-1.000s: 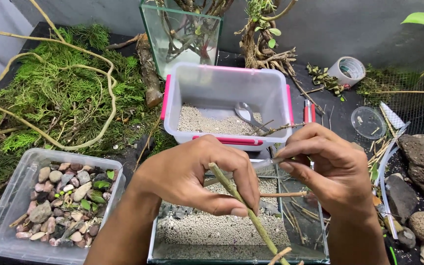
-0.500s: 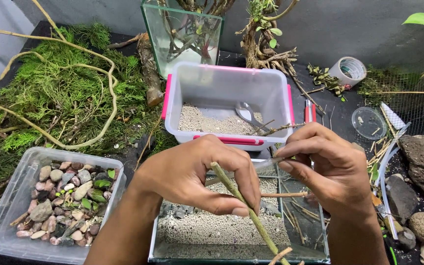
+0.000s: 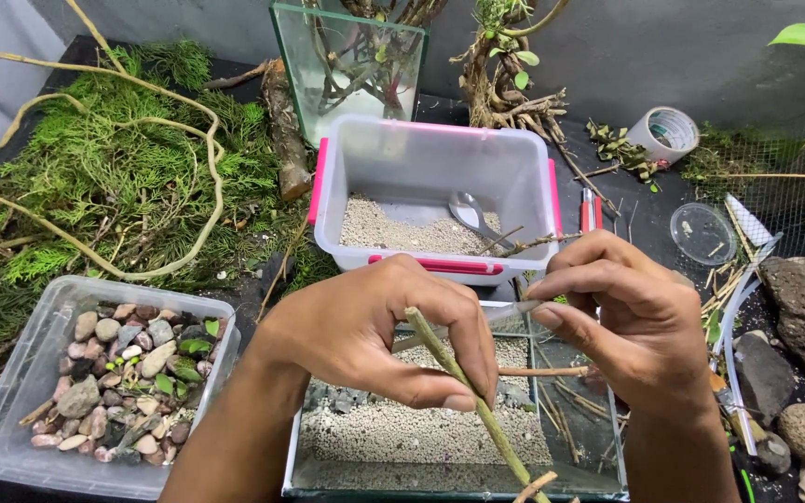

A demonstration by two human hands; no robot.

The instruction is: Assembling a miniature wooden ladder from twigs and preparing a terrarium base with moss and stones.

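Soft, even daylight is filling a sharp, bright view.
Light is falling from above, casting only faint shadows under the left hand (image 3: 375, 340) and right hand (image 3: 626, 321). Mild glare is showing on the glass tank (image 3: 351, 56) walls; the far corners are bending slightly, and nothing is blurring.

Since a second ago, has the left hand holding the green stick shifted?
No. The left hand and green stick sit in the same spot below the pink-handled tub, above the glass tank.
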